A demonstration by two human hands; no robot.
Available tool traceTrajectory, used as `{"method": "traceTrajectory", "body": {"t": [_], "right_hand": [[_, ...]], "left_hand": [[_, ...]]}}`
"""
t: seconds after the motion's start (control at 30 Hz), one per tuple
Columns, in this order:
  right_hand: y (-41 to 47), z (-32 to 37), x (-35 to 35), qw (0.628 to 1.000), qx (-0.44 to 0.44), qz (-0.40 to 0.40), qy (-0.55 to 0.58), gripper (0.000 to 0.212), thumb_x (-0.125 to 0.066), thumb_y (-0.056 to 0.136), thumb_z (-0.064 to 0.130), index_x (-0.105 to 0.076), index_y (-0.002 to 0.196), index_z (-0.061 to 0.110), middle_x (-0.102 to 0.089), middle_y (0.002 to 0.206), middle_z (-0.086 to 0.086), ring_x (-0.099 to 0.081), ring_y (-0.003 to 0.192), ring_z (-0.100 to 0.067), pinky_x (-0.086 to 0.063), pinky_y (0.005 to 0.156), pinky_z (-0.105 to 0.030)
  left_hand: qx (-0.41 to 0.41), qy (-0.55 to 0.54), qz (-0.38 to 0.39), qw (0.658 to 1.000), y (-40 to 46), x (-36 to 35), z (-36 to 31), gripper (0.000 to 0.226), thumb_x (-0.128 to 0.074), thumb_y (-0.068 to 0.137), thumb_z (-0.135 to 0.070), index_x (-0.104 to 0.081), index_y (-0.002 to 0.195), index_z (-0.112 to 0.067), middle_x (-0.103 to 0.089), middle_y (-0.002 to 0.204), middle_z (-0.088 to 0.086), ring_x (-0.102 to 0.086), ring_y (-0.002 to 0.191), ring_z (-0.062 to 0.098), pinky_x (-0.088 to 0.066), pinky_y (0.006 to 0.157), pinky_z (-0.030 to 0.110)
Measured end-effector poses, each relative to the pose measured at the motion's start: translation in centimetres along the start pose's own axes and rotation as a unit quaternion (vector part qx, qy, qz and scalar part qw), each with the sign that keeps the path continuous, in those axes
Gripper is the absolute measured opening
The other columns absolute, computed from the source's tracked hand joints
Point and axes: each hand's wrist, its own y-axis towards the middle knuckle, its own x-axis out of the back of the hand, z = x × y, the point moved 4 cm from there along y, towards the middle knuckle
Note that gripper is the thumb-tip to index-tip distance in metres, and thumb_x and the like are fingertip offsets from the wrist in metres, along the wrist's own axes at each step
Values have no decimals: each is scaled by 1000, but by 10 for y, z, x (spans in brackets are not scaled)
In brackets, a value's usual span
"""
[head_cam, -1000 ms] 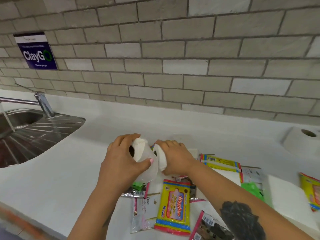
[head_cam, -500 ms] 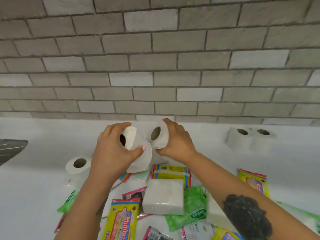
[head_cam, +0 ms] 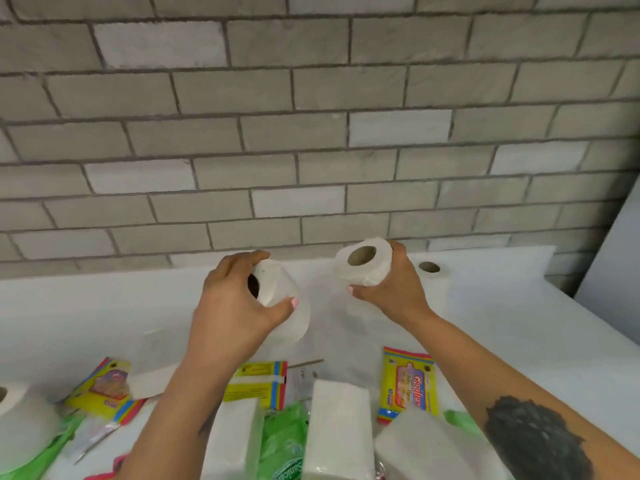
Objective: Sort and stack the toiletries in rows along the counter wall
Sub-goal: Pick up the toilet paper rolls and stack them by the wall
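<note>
Left hand grips one paper roll, right hand another roll, both lifted over tabletop twd wall, prob. to join standing roll there.

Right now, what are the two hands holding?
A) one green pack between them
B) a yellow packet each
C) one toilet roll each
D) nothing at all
C: the left hand grips one toilet roll and the right hand grips another toilet roll, both above the white counter.
</note>
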Motion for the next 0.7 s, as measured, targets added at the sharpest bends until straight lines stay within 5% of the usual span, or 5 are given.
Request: {"method": "traceTrajectory", "body": {"t": [0.13,0.33,0.47,0.63,0.7], "right_hand": [[3,-52,41,997,-58,-51,-4,63,-89,49,32,-45,93,44,-55,103,14,-54,106,-17,-49,85,-36],[-1,-127,69,988,-141,-46,-45,65,-81,43,51,-55,101,36,-58,108,21,-51,109,-21,-36,81,-33],[-5,-147,78,985,-159,-69,-6,54,-89,57,22,-44,86,33,-52,92,14,-49,96,-16,-39,96,-42],[-7,-175,73,979,-189,-66,33,70,-91,43,38,-55,102,27,-64,102,6,-63,95,-16,-54,83,-42],[-6,-192,69,981,-184,-48,44,65,-93,47,28,-58,101,24,-66,101,5,-65,92,-12,-55,73,-36]], "left_hand": [[-4,-11,20,1000,7,-37,-21,70,-72,53,-50,-54,119,-36,-45,107,-22,-51,105,12,-46,84,29],[9,-20,59,998,12,-75,-38,66,-80,61,-40,-50,120,-40,-43,108,-23,-50,104,10,-45,83,27],[22,-19,76,997,12,-94,-45,66,-79,62,-41,-49,120,-41,-42,109,-26,-50,102,10,-48,82,30],[30,-12,94,995,11,-108,-49,66,-79,63,-42,-48,122,-41,-41,110,-26,-49,104,10,-50,85,35],[31,-5,101,994,10,-112,-50,67,-78,64,-42,-47,123,-40,-40,111,-25,-48,106,9,-49,86,33]]}}
